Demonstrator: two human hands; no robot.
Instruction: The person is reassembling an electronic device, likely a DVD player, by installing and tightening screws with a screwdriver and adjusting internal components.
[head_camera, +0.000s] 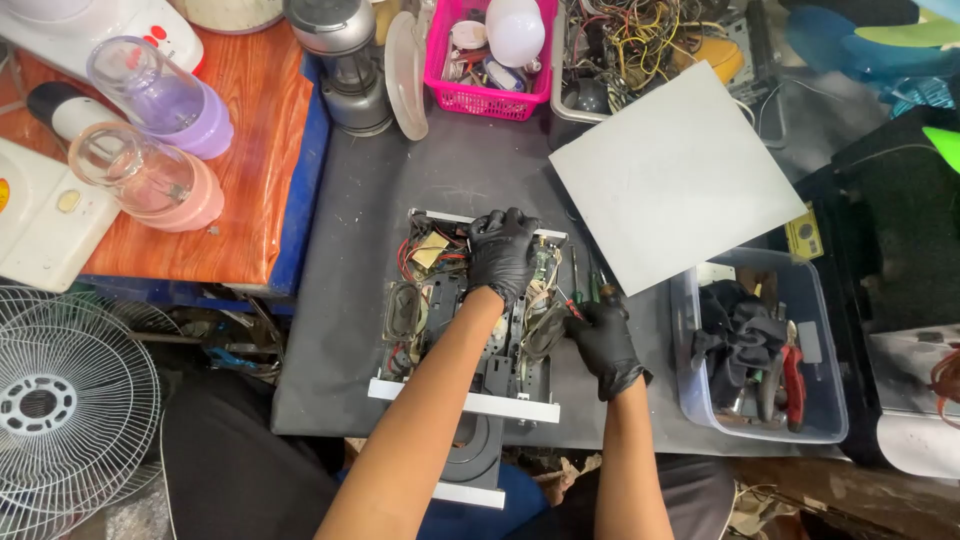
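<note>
An opened electronic device chassis (425, 300) lies on the dark workbench, its wires, circuit boards and two oval speakers exposed. My left hand (500, 255), in a black glove, presses down flat on the parts at the far middle of the chassis. My right hand (603, 342), also in a black glove, is closed around a screwdriver handle (607, 293) at the right edge of the chassis, beside an oval speaker (545, 328). Two more screwdrivers lie just beyond that hand.
A grey square panel (675, 175) lies at the far right. A clear plastic bin (815, 345) with pliers and cloth stands right. A pink basket (487, 100), tangled wires, blender jars (150, 180) on an orange table and a white fan guard (60, 400) surround the bench.
</note>
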